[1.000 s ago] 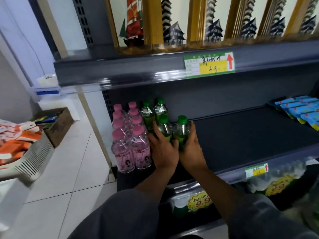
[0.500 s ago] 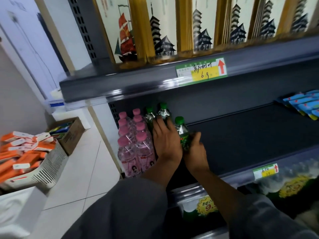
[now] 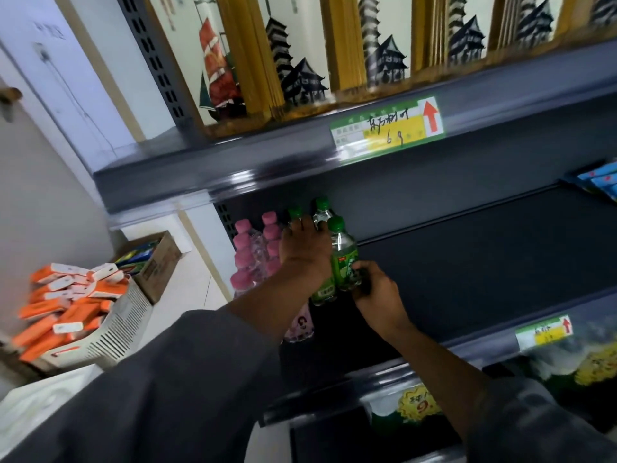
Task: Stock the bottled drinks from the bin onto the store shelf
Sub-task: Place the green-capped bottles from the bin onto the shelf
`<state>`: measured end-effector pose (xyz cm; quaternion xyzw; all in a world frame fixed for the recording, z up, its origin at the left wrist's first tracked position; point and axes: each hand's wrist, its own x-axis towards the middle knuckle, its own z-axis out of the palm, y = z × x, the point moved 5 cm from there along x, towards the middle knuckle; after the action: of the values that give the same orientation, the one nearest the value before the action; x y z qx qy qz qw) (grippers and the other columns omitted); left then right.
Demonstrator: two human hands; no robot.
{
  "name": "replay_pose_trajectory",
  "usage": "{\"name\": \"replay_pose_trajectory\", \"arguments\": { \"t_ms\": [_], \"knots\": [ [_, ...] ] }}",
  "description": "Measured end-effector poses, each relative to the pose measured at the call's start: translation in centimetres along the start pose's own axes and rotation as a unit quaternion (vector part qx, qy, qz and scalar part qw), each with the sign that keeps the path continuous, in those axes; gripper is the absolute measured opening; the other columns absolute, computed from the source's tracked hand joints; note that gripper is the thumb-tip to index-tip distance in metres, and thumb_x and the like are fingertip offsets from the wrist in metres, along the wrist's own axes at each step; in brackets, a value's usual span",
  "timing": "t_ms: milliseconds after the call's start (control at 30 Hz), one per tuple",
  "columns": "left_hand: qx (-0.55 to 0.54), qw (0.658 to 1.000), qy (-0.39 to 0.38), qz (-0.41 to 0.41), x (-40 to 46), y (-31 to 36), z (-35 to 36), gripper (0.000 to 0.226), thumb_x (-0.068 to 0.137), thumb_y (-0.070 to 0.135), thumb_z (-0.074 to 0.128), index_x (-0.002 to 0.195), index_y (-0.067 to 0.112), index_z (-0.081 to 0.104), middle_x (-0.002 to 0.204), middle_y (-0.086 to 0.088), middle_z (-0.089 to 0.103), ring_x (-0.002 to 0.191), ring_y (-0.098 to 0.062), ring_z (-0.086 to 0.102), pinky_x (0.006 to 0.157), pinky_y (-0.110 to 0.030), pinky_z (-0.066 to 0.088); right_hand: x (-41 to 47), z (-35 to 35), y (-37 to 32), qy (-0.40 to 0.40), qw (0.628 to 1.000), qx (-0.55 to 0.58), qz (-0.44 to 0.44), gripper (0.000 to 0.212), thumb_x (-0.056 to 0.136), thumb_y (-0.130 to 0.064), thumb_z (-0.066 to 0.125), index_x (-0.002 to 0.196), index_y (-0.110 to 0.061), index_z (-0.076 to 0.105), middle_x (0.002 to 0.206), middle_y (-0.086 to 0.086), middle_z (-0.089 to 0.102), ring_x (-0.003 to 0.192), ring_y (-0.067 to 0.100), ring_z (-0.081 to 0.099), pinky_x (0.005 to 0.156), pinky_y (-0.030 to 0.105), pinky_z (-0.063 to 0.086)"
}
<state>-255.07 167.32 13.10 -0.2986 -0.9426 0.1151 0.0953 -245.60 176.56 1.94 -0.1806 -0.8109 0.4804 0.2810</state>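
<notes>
Here the left hand (image 3: 302, 248) lies spread over the green-capped bottles (image 3: 344, 259), seemingly steadying them, while the right hand (image 3: 377, 295) pinches the nearest one's base, likely nudging it beside the pink bottles (image 3: 248, 259) leftward

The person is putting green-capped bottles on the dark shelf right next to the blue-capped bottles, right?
Not quite: the caps beside them are pink, not blue. The head view shows the clear bottles with pink caps standing just left of the green-capped plastic bottles on the dark grey metal shelf, where the left hand and right hand are setting them.
</notes>
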Motion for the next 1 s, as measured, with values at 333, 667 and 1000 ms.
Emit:
{"name": "replay_pose_trajectory", "arguments": {
  "t_ms": [333,667,1000],
  "knots": [
    [-0.024,1.0,0.0,-0.016,2.4,-1.0,0.2,0.081,0.084,0.007,0.071,0.15,0.0,0.026,0.151,-0.024,0.031,0.141,-0.042,0.029,0.111,-0.053,0.04,1.6,1.1,-0.1,-0.07,0.997,0.041,0.019,0.049,0.089,-0.006,0.067,0.135,-0.017,0.055,0.119,0.004,0.069,0.1,0.01,0.061,0.073,0.004,0.042],
    [-0.018,0.999,0.008,-0.03,4.0,-1.0,0.4,0.073,0.086,0.008,0.071,0.146,0.003,0.029,0.144,-0.022,0.033,0.134,-0.039,0.035,0.104,-0.05,0.046,2.8,2.4,0.0,-0.142,0.988,0.035,0.05,0.065,0.089,0.001,0.059,0.146,-0.018,0.035,0.123,0.004,0.06,0.098,0.017,0.062,0.064,0.011,0.043],
    [0.038,0.998,0.039,-0.012,2.4,-1.1,-0.8,0.094,0.076,0.024,0.082,0.151,0.011,0.026,0.143,-0.017,0.034,0.13,-0.038,0.038,0.103,-0.052,0.04,1.5,0.0,-0.8,-0.039,0.999,-0.017,0.026,0.049,0.088,-0.001,0.063,0.136,-0.007,0.052,0.116,0.014,0.067,0.099,0.023,0.065,0.071,0.006,0.041]
  ]
}}
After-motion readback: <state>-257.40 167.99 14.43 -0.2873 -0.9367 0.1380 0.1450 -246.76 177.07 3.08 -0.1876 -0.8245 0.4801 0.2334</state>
